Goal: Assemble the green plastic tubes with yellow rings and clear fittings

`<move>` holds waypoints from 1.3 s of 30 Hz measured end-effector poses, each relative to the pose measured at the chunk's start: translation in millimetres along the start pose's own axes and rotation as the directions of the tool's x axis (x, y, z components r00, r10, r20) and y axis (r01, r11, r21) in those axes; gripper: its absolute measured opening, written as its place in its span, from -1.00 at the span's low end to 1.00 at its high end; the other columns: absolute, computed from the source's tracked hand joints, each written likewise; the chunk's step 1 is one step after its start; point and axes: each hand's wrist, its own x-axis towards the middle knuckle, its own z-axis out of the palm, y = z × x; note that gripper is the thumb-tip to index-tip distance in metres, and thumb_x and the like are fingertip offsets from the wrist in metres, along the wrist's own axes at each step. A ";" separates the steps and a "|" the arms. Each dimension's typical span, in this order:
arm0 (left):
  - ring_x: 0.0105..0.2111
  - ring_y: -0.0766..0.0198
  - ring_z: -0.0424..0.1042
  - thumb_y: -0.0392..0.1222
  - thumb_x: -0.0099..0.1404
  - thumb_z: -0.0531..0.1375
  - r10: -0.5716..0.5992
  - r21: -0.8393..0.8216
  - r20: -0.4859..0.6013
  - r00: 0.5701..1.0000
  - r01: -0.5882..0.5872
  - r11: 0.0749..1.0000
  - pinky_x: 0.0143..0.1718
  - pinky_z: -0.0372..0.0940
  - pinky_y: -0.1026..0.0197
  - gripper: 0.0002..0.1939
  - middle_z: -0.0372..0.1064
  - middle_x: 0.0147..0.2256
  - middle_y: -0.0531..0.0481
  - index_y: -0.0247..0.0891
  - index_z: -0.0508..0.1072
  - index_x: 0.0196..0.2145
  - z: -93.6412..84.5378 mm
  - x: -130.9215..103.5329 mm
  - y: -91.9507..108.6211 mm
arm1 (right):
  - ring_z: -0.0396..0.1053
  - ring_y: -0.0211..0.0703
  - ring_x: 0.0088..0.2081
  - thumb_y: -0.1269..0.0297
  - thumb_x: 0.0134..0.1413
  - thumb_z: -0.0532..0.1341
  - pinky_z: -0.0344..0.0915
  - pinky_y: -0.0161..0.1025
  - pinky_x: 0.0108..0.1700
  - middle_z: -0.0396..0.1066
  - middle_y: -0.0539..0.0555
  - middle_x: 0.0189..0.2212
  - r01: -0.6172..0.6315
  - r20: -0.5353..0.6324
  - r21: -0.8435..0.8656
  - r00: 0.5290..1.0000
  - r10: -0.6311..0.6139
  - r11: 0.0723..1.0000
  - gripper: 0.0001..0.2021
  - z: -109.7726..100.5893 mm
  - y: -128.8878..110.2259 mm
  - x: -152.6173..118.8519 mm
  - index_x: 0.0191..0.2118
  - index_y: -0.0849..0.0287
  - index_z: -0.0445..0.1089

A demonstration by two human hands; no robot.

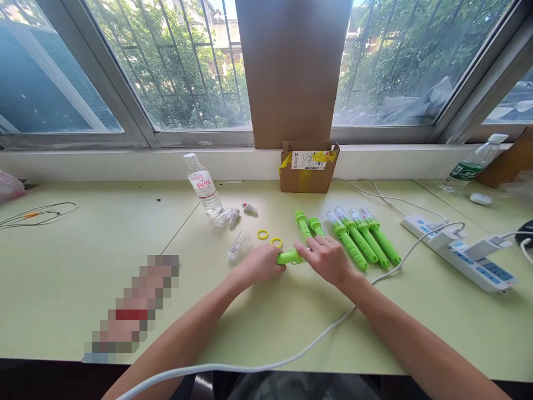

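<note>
At green tube (288, 257), left hand (265, 261) opposite right hand (328, 258)

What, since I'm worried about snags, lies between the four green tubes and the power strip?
In the head view, a white cable runs between the green tubes and the power strip.

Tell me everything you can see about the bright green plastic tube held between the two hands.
The bright green plastic tube, smooth-looking and rounded, points roughly sideways above the pale green tabletop. The left hand grips it at its left end; the right hand's fingers are at its right end, hiding some of it. A thin yellow ring lies just beyond it. Whether it touches the tabletop, I can't tell.
</note>
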 end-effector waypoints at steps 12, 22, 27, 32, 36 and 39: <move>-0.50 0.10 0.43 -0.19 0.24 0.01 0.082 0.350 -0.165 0.983 -0.019 0.937 -0.48 0.19 0.20 -0.80 0.40 -0.51 -0.12 -0.27 0.40 -0.37 7.0 -0.8 2.5 | 0.33 -0.17 -0.45 0.52 0.04 0.09 -0.12 -0.24 -0.46 0.42 0.04 -0.46 -0.190 0.257 0.119 0.954 0.155 0.974 -0.79 -12.1 -7.0 1.4 -0.25 0.11 0.35; -0.48 0.15 0.39 -0.27 0.15 0.02 0.097 0.266 -0.214 0.972 -0.037 0.963 -0.51 0.11 0.24 -0.88 0.36 -0.49 -0.06 -0.26 0.35 -0.42 12.2 1.5 1.3 | 0.30 -0.18 -0.45 0.48 0.04 0.11 -0.15 -0.25 -0.47 0.43 0.02 -0.46 -0.214 0.272 0.115 0.946 0.177 0.970 -0.87 -5.9 -3.2 1.5 -0.32 0.11 0.33; -0.58 0.31 0.27 -0.17 0.10 0.05 0.105 -0.207 0.048 0.993 -0.093 0.974 -0.56 0.05 0.29 -0.84 0.23 -0.61 0.06 -0.24 0.23 -0.58 -7.8 -1.8 -4.6 | 0.23 -0.22 -0.47 0.51 0.14 0.09 -0.17 -0.22 -0.43 0.34 -0.01 -0.55 -0.022 -0.030 -0.056 0.999 0.021 0.998 -0.82 -2.6 0.3 2.7 -0.26 0.10 0.36; -0.64 0.37 0.19 -0.05 0.10 0.08 0.182 -0.530 0.409 0.894 0.070 0.845 -0.57 0.11 0.31 -0.74 0.21 -0.66 0.09 -0.25 0.21 -0.61 -24.8 -8.2 -9.3 | 0.17 -0.27 -0.52 0.52 0.16 0.10 -0.16 -0.21 -0.40 0.29 -0.06 -0.58 0.051 -0.253 -0.146 0.963 -0.087 0.988 -0.81 -9.1 0.4 4.9 -0.20 0.10 0.36; -0.64 0.37 0.15 0.00 0.10 0.10 0.076 -0.382 0.232 0.970 0.019 0.924 -0.60 0.00 0.29 -0.71 0.13 -0.66 0.11 -0.24 0.22 -0.60 -11.7 -4.5 -4.4 | 0.18 -0.24 -0.50 0.51 0.15 0.10 -0.17 -0.21 -0.40 0.30 -0.05 -0.57 0.022 -0.202 -0.134 0.978 -0.049 0.991 -0.82 -8.0 0.0 3.5 -0.22 0.09 0.36; -0.59 0.30 0.24 -0.17 0.09 0.07 0.003 -0.111 0.035 0.999 0.001 0.994 -0.58 -0.01 0.27 -0.83 0.21 -0.62 0.05 -0.25 0.29 -0.59 2.7 0.9 0.0 | 0.20 -0.21 -0.48 0.51 0.15 0.09 -0.19 -0.20 -0.41 0.33 -0.01 -0.54 -0.042 -0.073 -0.095 0.997 0.035 0.995 -0.84 -6.9 -2.4 1.9 -0.29 0.11 0.35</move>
